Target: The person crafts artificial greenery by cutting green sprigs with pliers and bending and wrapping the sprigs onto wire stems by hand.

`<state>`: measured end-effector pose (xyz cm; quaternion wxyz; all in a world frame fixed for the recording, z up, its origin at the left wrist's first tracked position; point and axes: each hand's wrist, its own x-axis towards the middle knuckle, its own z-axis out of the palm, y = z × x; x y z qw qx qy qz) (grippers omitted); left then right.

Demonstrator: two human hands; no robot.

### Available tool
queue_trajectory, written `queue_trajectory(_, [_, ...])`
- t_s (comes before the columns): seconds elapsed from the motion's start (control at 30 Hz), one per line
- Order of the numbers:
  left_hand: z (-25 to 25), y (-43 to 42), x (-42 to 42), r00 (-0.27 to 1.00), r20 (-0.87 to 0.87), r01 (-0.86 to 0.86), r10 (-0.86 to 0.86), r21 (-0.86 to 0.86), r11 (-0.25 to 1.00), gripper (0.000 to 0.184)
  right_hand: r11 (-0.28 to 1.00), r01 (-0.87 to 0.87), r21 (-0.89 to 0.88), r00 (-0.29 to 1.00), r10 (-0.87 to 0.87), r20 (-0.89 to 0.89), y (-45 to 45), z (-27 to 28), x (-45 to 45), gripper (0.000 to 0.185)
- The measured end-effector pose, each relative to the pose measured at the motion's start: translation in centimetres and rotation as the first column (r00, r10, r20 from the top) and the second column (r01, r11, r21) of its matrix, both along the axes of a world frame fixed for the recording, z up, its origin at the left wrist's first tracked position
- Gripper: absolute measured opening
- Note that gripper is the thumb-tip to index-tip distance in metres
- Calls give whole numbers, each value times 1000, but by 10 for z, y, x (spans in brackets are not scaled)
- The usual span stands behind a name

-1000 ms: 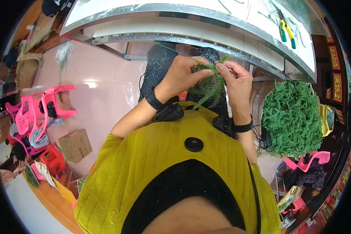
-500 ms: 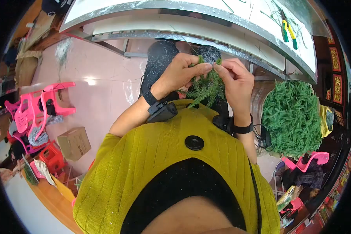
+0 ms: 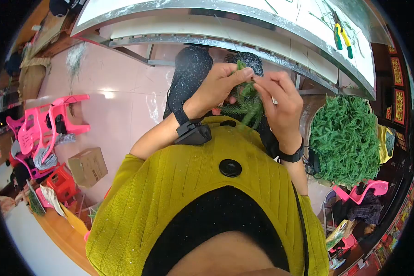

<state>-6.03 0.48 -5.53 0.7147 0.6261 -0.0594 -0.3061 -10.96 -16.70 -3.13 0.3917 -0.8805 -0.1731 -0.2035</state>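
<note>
A green artificial pine sprig [image 3: 244, 108] hangs over my lap, its needled branches spreading downward. My left hand [image 3: 218, 89] is closed round its upper part, the thumb pressed near the top. Just right of that thumb, my right hand [image 3: 282, 101] has thumb and forefinger pinched together beside the stem; whatever lies between these fingertips is too small to make out. A thin dark wire or stem sticks up from the left hand toward the table edge.
A metal-framed white table [image 3: 207, 10] stands ahead, with yellow-green pliers [image 3: 342, 39] and loose stems on it. On my right is a large heap of green pine sprigs [image 3: 345, 140]. Pink chairs [image 3: 50, 122] and a cardboard box [image 3: 87, 166] stand on the left.
My right hand has drawn slightly right and turned, its fingertips moving away from the sprig's top. My left hand keeps its hold on the sprig, nearly in place.
</note>
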Motion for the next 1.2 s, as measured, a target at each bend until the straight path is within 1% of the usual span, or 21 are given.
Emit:
queue_trajectory(0.03, [0, 1, 0, 999, 33, 23, -23, -4, 1000, 29, 999, 34, 15, 999, -33, -3, -1, -1, 0, 24])
queue_trajectory(0.17, [3, 6, 2, 969, 208, 129, -130, 19, 991, 30, 988, 104, 114, 984, -86, -155, 1, 5, -3, 27])
queue_trajectory(0.23, [-4, 6, 3, 962, 244, 126, -123, 2, 992, 28, 984, 126, 123, 976, -101, -191, 3, 11, -5, 27])
queue_trajectory(0.33, [0, 6, 1, 964, 248, 101, -101, 13, 995, 27, 997, 78, 18, 994, -77, -80, -1, 14, -4, 26])
queue_trajectory(0.37, [3, 5, -1, 966, 242, 90, -92, 22, 996, 26, 996, 94, 0, 993, -93, -68, -1, 15, -3, 26])
queue_trajectory(0.43, [5, 1, -3, 937, 349, 8, -23, 46, 999, 25, 992, 124, -33, 991, -126, -42, 2, 16, -3, 25])
queue_trajectory(0.47, [5, -2, -3, 915, 403, -36, 11, 55, 998, 25, 989, 145, -16, 988, -146, -47, 3, 18, -2, 24])
queue_trajectory(0.53, [0, -10, -1, 872, 479, -106, 102, -19, 994, 23, 983, 185, 20, 981, -183, -60, 4, 21, -2, 20])
queue_trajectory(0.57, [-1, -12, -1, 847, 511, -137, 147, -59, 989, 22, 978, 197, 65, 975, -188, -116, 3, 21, -2, 20])
queue_trajectory(0.63, [8, -15, -1, 836, 532, -132, 136, -46, 990, 18, 963, 226, 149, 956, -190, -224, -2, 19, -1, 18])
queue_trajectory(0.67, [12, -16, -1, 829, 543, -129, 130, -40, 991, 16, 953, 224, 204, 945, -162, -283, -5, 19, -1, 17])
queue_trajectory(0.73, [6, -20, 1, 776, 603, -196, 185, -49, 979, 15, 921, 232, 312, 912, -94, -400, -9, 18, -3, 15])
queue_trajectory(0.77, [4, -22, 2, 748, 629, -228, 211, -56, 972, 14, 904, 232, 359, 901, -60, -429, -11, 19, -3, 14])
queue_trajectory(0.8, [9, -24, 1, 715, 670, -252, 198, -16, 967, 12, 884, 232, 406, 890, -25, -455, -13, 19, -2, 14])
queue_trajectory(0.87, [21, -26, -5, 649, 743, -307, 165, 58, 950, 9, 856, 236, 460, 880, 13, -475, -14, 23, -2, 13])
queue_trajectory(0.97, [23, -30, -4, 609, 775, -308, 172, 32, 951, 8, 839, 232, 492, 888, 23, -458, -15, 27, -1, 13])
queue_trajectory(1.03, [17, -29, 2, 640, 750, -237, 166, -13, 971, 12, 827, 225, 516, 896, 33, -443, -17, 23, 0, 14])
queue_trajectory(1.07, [15, -29, 4, 656, 737, -201, 162, -36, 979, 13, 898, 200, 392, 931, -49, -362, -18, 25, 0, 14])
queue_trajectory(1.13, [24, -27, 1, 900, 412, -93, 140, -133, 987, 18, 975, 190, 116, 973, -171, -155, -18, 31, 1, 16])
queue_trajectory(1.17, [28, -28, 1, 969, 226, -53, 97, -196, 979, 21, 977, 188, 99, 974, -172, -146, -18, 31, 1, 17])
queue_trajectory(1.2, [26, -29, 3, 971, 226, -36, 83, -204, 978, 26, 979, 185, 81, 975, -173, -137, -18, 31, 1, 18])
